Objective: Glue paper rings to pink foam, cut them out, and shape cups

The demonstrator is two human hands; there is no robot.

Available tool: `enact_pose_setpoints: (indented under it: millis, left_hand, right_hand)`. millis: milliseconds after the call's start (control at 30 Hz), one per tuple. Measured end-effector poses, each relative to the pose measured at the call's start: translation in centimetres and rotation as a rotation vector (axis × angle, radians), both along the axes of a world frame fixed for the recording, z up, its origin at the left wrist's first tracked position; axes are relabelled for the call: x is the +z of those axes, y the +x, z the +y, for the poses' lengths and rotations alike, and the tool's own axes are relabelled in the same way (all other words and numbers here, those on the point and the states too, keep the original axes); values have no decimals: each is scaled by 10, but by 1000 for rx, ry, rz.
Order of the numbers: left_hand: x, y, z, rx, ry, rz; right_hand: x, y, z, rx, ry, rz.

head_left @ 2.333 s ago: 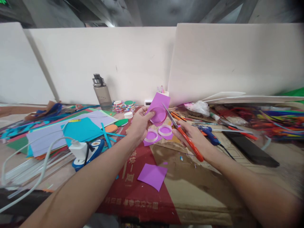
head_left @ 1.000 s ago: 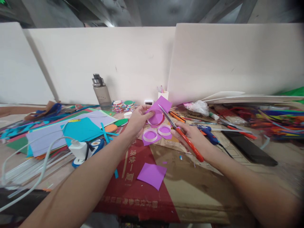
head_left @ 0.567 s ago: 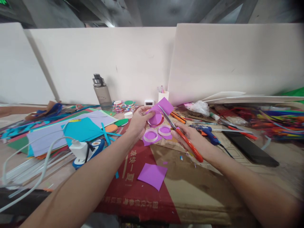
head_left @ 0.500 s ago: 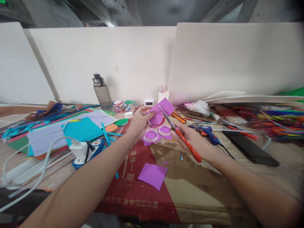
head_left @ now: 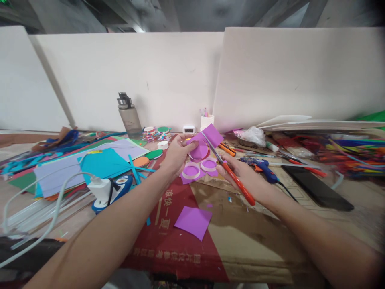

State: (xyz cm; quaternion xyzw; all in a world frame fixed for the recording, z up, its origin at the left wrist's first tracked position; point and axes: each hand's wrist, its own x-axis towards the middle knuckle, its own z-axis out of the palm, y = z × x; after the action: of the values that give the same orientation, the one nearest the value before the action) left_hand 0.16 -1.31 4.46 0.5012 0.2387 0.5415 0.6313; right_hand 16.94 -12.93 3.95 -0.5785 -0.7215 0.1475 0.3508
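Observation:
My left hand (head_left: 177, 154) is closed on a piece of purple paper (head_left: 207, 138) with a white ring glued on it, held up above the table. My right hand (head_left: 243, 178) grips orange-handled scissors (head_left: 230, 170), and their blades reach up to the right edge of that paper. Just below, two more purple pieces with white rings (head_left: 200, 168) lie on the cardboard. A loose purple square (head_left: 193, 221) lies nearer to me on the red and brown cardboard (head_left: 240, 237).
Coloured paper sheets (head_left: 90, 164), a white plug with cable (head_left: 100, 188) and a grey bottle (head_left: 128, 116) are on the left. A blue glue gun (head_left: 264, 168), a black flat object (head_left: 315, 186) and coloured sticks (head_left: 355, 154) lie on the right. White boards stand behind.
The purple paper in my left hand has turned and dropped a little lower, and the scissors have followed its edge. Both hands sit slightly nearer the ringed pieces on the table.

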Motion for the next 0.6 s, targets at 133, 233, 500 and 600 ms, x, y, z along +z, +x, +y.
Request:
enact_pose_setpoints:
  millis: [133,233,500,600]
  left_hand:
    - [1,-1,-1,-21,5,9]
    - [3,-2,-1,-25,20,25]
    - [7,-4,-1,-1,-12,14]
    - [7,-1,-4,-61,-83,-33]
  right_hand:
    - [0,1,0,0,-53,7]
    - [2,1,-2,-7,-59,7]
    - [6,-4,-5,17,-51,78]
    - [5,-4,-5,-5,-53,83]
